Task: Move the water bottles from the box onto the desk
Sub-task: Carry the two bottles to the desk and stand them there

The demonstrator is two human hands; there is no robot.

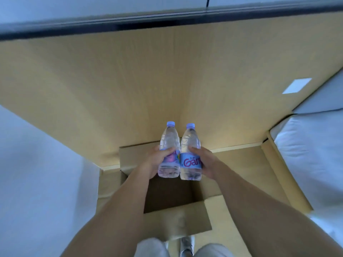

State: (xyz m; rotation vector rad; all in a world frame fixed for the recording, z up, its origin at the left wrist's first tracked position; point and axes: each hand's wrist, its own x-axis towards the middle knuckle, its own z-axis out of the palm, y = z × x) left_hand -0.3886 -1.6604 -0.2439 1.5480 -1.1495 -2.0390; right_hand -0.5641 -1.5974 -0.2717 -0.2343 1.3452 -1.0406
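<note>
One wide-angle head view looks steeply down and forward, close over the open box (185,191) near the person's feet, with the tabletop (130,80) stretching beyond.

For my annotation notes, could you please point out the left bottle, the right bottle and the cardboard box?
left bottle (169,140): head view, on its clear upper body.
right bottle (191,162): head view, on its blue label.
cardboard box (267,175): head view, on its right flap.
</note>
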